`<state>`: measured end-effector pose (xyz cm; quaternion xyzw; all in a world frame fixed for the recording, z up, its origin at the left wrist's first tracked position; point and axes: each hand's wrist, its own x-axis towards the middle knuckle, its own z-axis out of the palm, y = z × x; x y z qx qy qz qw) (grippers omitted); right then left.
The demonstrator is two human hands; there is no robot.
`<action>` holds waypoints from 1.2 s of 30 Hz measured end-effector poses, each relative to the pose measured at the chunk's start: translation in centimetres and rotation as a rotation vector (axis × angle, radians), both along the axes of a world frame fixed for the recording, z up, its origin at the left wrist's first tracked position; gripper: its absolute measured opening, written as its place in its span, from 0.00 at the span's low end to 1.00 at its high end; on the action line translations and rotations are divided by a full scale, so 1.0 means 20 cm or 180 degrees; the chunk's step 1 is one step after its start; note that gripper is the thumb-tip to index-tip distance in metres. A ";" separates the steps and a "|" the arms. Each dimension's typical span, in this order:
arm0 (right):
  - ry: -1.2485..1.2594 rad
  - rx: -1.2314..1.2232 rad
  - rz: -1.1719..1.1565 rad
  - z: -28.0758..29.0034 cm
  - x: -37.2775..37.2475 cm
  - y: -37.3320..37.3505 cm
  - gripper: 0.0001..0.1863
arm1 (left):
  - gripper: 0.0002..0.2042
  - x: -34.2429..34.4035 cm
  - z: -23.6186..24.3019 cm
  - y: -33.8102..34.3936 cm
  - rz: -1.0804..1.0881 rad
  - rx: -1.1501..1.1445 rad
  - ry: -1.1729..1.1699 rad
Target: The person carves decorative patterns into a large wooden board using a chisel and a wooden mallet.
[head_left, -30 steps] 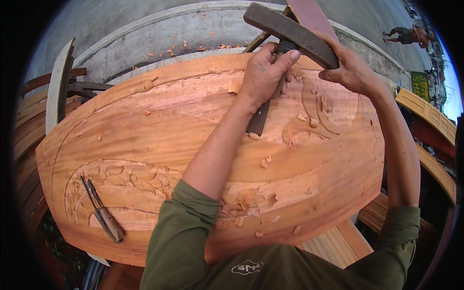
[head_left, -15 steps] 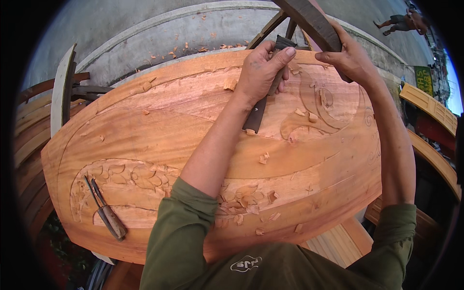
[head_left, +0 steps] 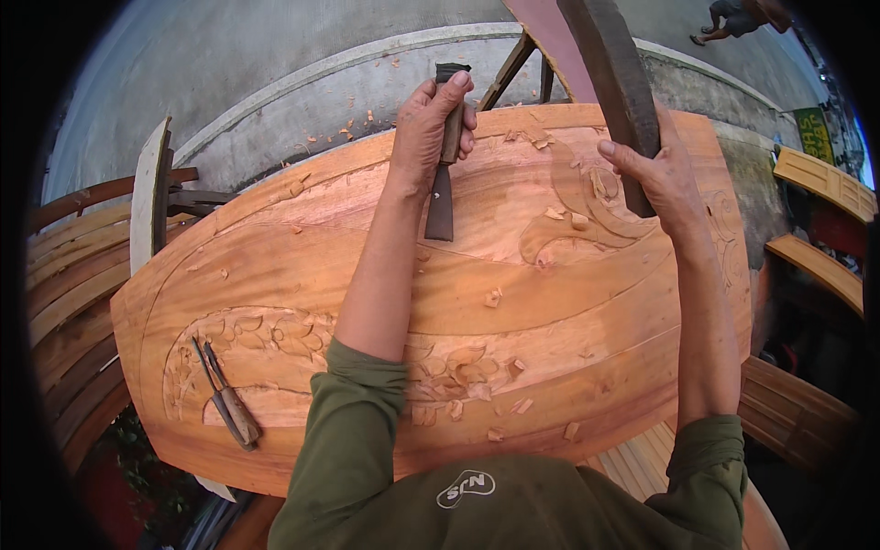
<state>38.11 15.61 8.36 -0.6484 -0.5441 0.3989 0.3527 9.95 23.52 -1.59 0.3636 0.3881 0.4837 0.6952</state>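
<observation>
A flat wood chisel point(head_left: 440, 209) with a dark wrapped handle end is gripped by my left hand point(head_left: 428, 128), its broad blade pointing down toward me over the carved wooden panel point(head_left: 541, 293). My right hand point(head_left: 662, 179) is closed around a dark, square-sided wooden mallet point(head_left: 616, 82), raised to the right of the chisel. Scroll carving point(head_left: 600, 206) lies between and below the two tools. Two slim carving tools with wooden handles point(head_left: 236, 417) rest on the panel's lower left, beside carved leaf shapes point(head_left: 266, 335).
Wood chips point(head_left: 493, 297) are scattered over the panel. A pale upright board point(head_left: 149, 192) and stacked planks point(head_left: 78, 293) stand at the left. Wooden furniture pieces point(head_left: 825, 183) stand at the right. Another person point(head_left: 733, 16) is on the pavement at the far right.
My left hand has shifted left with the chisel, lifting its edge off the cut and turning the blade more upright. The mallet has swung lower and more upright, apart from the chisel.
</observation>
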 end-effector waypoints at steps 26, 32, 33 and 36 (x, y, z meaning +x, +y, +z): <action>0.1347 0.0842 -0.1725 -0.27 0.18 -1.47 0.20 | 0.22 -0.26 0.36 -1.66 -0.0886 0.1623 0.4853; 0.1335 0.1084 -0.1538 -0.36 0.23 -1.47 0.18 | 0.24 -0.28 0.39 -1.87 0.0084 0.1982 0.4519; 0.1369 0.1037 -0.1535 -0.37 0.23 -1.48 0.18 | 0.24 -0.29 0.37 -1.88 0.0135 0.2004 0.4522; 0.1538 0.0932 -0.1587 -0.35 0.25 -1.50 0.17 | 0.27 -0.27 0.28 -1.91 0.0529 0.2591 0.4560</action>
